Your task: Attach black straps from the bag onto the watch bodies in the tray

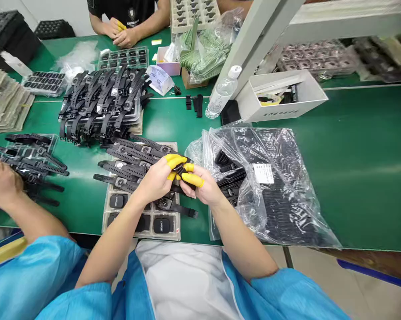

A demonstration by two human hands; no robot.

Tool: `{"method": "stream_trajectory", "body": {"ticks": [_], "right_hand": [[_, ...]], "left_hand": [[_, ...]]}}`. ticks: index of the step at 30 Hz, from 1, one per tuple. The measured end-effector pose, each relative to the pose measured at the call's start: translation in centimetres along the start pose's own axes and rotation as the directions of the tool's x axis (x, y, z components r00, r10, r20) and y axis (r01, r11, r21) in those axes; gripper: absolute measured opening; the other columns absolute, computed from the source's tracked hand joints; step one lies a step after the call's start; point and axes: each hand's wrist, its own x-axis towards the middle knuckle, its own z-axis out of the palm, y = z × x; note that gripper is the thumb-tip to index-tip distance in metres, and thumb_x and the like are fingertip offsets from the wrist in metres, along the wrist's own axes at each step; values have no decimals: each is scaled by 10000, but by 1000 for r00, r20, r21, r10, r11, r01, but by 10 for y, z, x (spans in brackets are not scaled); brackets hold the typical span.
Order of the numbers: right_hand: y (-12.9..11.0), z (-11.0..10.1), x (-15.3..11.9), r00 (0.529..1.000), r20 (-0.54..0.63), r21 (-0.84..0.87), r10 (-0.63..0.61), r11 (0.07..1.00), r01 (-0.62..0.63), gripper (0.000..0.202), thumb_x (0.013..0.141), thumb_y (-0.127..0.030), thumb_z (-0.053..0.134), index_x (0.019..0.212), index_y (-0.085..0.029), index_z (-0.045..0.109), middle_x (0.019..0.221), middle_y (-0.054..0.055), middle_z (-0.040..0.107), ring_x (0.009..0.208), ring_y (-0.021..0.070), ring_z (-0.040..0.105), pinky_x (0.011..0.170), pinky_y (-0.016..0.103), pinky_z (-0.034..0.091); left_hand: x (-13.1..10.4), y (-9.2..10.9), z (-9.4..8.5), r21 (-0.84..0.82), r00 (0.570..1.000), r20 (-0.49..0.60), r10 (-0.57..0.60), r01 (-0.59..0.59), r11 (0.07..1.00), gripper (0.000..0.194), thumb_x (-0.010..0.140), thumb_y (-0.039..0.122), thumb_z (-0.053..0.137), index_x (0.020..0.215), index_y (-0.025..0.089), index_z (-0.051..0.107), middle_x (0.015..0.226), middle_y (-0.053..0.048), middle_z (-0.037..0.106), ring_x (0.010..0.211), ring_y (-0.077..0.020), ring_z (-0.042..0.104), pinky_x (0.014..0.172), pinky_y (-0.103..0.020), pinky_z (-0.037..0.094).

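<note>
Yellow finger covers are on both my hands, which meet above the right edge of a clear tray point(177, 222). My left hand point(158, 175) has its fingers closed on a small black watch piece point(179, 170). On the same piece, from the right, my right hand point(200, 182) is closed too; much of the piece is hidden by the fingers. Under and left of my hands, watches with black straps point(129, 171) lie across the tray, and square black watch bodies point(162, 225) sit in its lower compartments. Just right is an opened plastic bag point(274, 191) of black straps point(232, 182).
Stacked trays of strapped watches point(103, 102) stand behind. A bottle point(222, 95), a white box point(282, 106) and a slanted post point(254, 44) are at the back right. A co-worker's hand point(2, 180) is at the left, another person's hands point(122, 35) across the table.
</note>
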Motion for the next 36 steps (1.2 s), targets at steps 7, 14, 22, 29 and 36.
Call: {"method": "stream_trajectory", "body": {"ticks": [7,14,22,29,36], "right_hand": [[-13,0,0,998,6,77,63,995,-63,346,859,-469,768,900,-198,557,474,-91,511,349,54,294,355,180,234],[-13,-4,0,998,-15,84,68,994,-67,322,845,-433,775,879,-189,569,468,-92,486,354,51,291,360,185,209],[-14,-4,0,998,-43,31,51,998,-50,333,836,-446,780,853,-194,563,458,-99,469,357,46,284,368,185,200],[-12,-3,2,995,-66,14,68,998,-68,347,841,-442,785,825,-209,529,466,-107,430,386,48,265,388,181,198],[-12,-4,4,992,-42,172,117,979,-108,328,820,-408,805,845,-201,551,473,-108,419,390,47,253,365,163,182]], "left_hand": [[0,3,4,-40,999,0,-47,47,998,517,988,93,427,1486,189,526,1331,-141,593,1264,-252,590,1108,-436,530],[1,8,-2,-152,999,40,-21,27,988,474,1060,227,397,1526,198,481,1334,-144,563,1255,-272,562,1120,-475,505],[0,6,7,-18,999,2,-32,32,999,551,907,71,468,1446,177,507,1289,-142,564,1232,-270,562,1075,-447,529],[1,4,9,61,998,-10,-62,63,996,491,872,36,433,1320,168,587,1190,-114,589,1137,-248,578,1032,-421,547],[-3,5,7,63,998,19,-58,56,996,476,972,120,422,1438,117,520,1286,-173,555,1223,-281,557,1083,-466,535]]}}
